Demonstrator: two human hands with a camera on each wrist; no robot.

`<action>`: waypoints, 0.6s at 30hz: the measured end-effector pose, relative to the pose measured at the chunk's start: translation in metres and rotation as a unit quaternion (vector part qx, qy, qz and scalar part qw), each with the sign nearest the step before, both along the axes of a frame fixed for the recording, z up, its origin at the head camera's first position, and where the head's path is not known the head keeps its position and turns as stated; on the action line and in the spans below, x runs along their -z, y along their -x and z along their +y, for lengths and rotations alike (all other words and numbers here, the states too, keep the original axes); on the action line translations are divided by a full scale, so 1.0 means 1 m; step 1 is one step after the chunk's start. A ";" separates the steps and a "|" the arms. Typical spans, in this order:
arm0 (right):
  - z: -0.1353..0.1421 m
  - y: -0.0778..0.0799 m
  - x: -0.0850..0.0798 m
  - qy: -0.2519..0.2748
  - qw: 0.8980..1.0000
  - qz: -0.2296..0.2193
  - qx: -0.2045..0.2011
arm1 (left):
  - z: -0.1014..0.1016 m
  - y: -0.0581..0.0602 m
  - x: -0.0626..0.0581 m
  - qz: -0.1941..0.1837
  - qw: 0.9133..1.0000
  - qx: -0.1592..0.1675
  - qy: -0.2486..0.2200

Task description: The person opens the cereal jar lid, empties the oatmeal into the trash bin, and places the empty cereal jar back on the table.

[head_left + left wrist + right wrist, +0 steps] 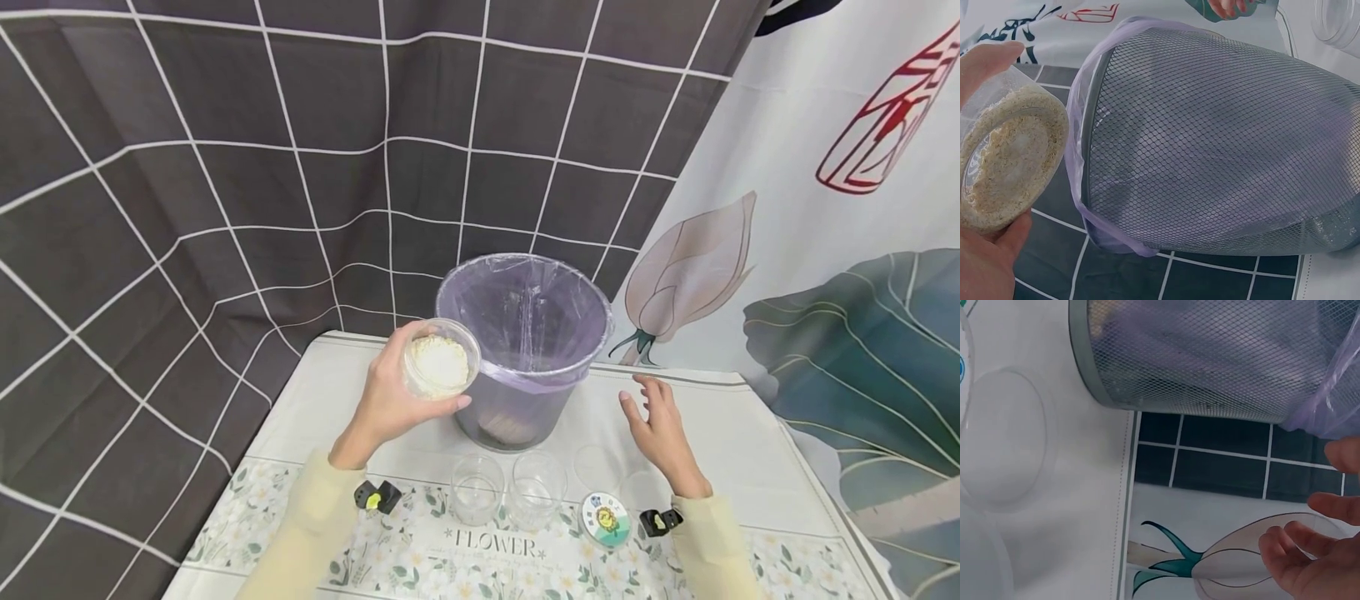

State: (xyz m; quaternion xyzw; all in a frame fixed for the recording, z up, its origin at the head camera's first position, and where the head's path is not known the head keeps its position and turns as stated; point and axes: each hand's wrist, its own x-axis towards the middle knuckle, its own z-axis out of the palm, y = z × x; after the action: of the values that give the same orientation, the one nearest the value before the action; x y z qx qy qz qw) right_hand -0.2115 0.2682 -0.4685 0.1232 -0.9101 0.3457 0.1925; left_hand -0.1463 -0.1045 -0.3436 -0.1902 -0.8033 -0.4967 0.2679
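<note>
My left hand (390, 387) grips a clear plastic cup (1054, 119) beside the bin's left rim. Pale oat-like flakes (440, 362) fill part of the cup, and its bottom faces the left wrist camera. The mesh waste bin (1222, 144) is lined with a thin lilac bag (525, 312), folded over the rim. To the right of the bin my right hand (662, 433) hovers over the table, fingers loosely bent, with nothing in it.
Two clear cups (477, 492) stand in front of the bin. Right of them lie clear round lids (1004, 437) and a round piece with a cartoon flower label (604, 520). A dark gridded curtain (337, 183) hangs behind the white table (300, 400).
</note>
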 end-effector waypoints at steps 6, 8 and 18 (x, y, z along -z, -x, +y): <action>-0.002 0.004 -0.006 0.015 1.000 0.005 -0.007 | -0.006 0.018 0.021 0.014 1.000 -0.003 0.016; -0.003 0.005 -0.008 0.014 1.000 0.005 -0.009 | -0.009 0.024 0.029 0.019 1.000 -0.005 0.020; -0.007 0.009 -0.021 0.045 0.998 -0.014 -0.030 | -0.006 0.026 0.020 0.011 0.999 -0.016 0.026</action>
State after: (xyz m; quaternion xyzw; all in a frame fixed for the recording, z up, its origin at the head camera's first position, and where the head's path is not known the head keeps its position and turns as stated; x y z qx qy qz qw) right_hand -0.2206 0.2609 -0.4477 0.1368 -0.8919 0.3939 0.1751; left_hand -0.1727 -0.1105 -0.3639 -0.1900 -0.8158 -0.4691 0.2798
